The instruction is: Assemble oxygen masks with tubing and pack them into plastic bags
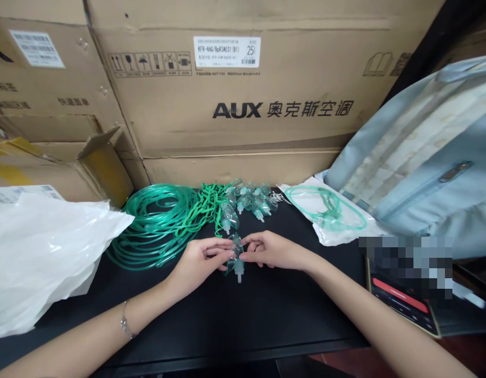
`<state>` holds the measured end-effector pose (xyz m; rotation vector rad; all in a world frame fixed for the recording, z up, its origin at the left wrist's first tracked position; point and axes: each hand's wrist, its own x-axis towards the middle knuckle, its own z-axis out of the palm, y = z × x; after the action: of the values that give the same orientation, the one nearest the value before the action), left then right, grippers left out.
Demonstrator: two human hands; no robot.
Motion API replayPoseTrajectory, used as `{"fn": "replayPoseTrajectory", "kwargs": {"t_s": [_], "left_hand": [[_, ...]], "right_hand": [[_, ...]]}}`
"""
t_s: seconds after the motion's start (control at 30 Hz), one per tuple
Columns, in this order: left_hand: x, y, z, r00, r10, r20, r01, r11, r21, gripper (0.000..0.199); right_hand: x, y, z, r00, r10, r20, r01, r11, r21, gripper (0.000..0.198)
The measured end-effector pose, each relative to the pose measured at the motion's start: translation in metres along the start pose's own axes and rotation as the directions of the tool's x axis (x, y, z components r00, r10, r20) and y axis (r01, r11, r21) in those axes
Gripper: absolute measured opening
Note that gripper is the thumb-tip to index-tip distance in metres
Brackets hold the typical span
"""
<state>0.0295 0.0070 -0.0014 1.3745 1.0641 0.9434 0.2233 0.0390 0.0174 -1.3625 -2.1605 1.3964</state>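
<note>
Both hands meet over the middle of the black table around one clear green oxygen mask [235, 245], whose pale connector points toward me. My left hand [205, 257] grips the mask's left edge between thumb and fingers. On the opposite edge, the thumb and forefinger of my right hand [268, 249] pinch it. Just behind lie several more oxygen masks [246, 199] in a cluster. To their left is a heap of bright green elastic straps [203, 207], beside a large coil of green tubing [156, 220].
White plastic bags [42, 252] lie at the left, near an open carton [97, 168]. A bagged green tube and mask [331, 210] rest at the right, before a light blue backpack [416, 157]. A phone [404, 304] sits front right. Big cardboard boxes [235, 131] wall off the back.
</note>
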Motion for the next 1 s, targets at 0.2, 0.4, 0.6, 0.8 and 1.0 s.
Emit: {"fn": "replayPoseTrajectory", "kwargs": {"t_s": [0.2, 0.4, 0.6, 0.8, 1.0], "left_hand": [[0.0, 0.0, 0.005, 1.0, -0.014, -0.004, 0.013, 0.992, -0.122, 0.031], [-0.003, 0.001, 0.001, 0.971, 0.232, -0.062, -0.224, 0.967, 0.122, 0.032], [-0.036, 0.007, -0.025, 0.874, 0.464, 0.144, -0.404, 0.53, 0.746, 0.031], [-0.054, -0.013, -0.033, 0.902, 0.179, 0.392, -0.431, 0.362, 0.826, 0.059], [-0.05, -0.015, -0.032, 0.897, 0.127, 0.424, -0.441, 0.328, 0.835, 0.06]], "right_hand": [[-0.002, -0.003, -0.005, 0.993, -0.055, 0.101, 0.048, 0.996, 0.072, 0.034], [-0.004, -0.001, -0.01, 0.993, -0.069, 0.095, 0.068, 0.998, 0.013, 0.035], [-0.037, 0.011, 0.004, 0.906, -0.353, -0.233, 0.256, 0.896, -0.363, 0.035], [-0.053, 0.032, 0.02, 0.935, -0.332, -0.121, 0.186, 0.754, -0.63, 0.053], [-0.049, 0.035, 0.021, 0.946, -0.306, -0.105, 0.169, 0.744, -0.646, 0.052]]}}
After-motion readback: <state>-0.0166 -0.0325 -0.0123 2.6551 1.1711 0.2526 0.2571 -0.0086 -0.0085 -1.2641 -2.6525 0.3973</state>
